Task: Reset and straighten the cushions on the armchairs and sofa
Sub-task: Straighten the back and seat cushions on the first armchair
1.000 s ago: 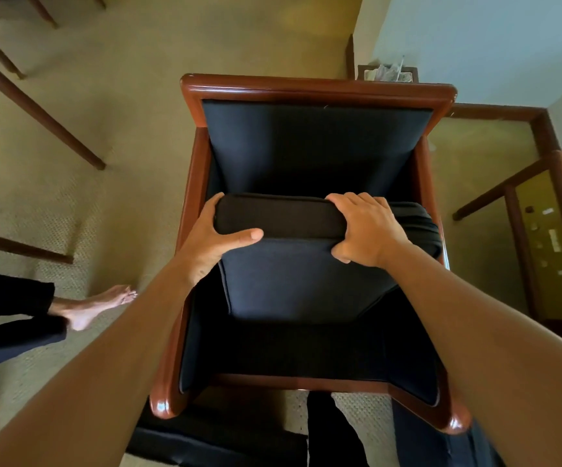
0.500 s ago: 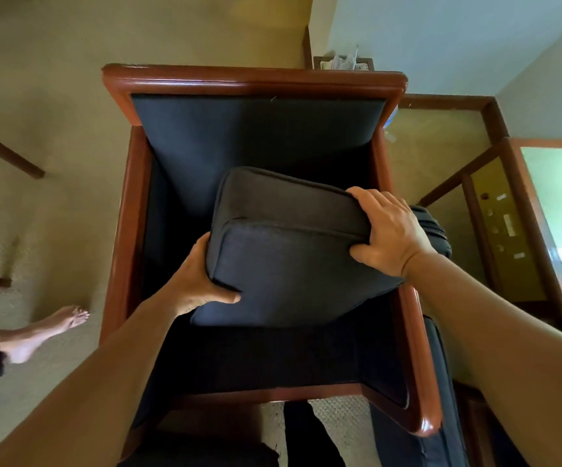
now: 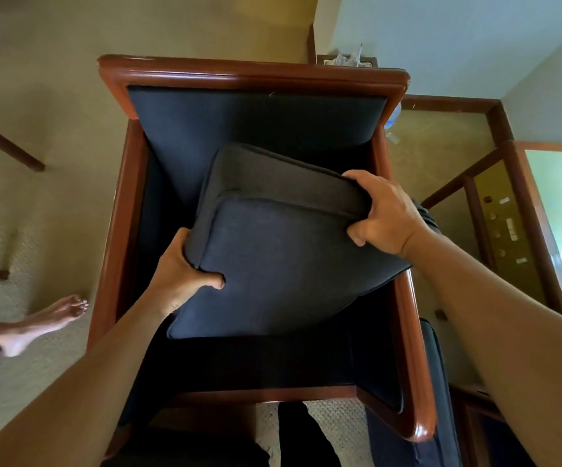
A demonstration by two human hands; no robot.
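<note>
A dark blue seat cushion (image 3: 283, 251) is lifted and tilted above the seat of a wooden-framed armchair (image 3: 252, 77) with dark blue upholstery. My left hand (image 3: 185, 274) grips the cushion's near left corner, thumb on top and fingers underneath. My right hand (image 3: 384, 214) grips the cushion's far right edge, fingers curled over the top seam. The cushion's right corner hangs over the chair's right armrest (image 3: 414, 348). The bare dark seat base shows below the cushion.
Another person's bare foot (image 3: 40, 321) stands on the beige carpet left of the chair. A wooden side table with a glass top (image 3: 522, 210) stands at the right. Wooden furniture legs (image 3: 7, 143) cross the left floor. A small bin (image 3: 347, 60) sits behind the chair by the wall.
The cushion has been lifted off the seat and turned, its right side swinging over the armrest. My left hand slid from the back edge to the near left corner.
</note>
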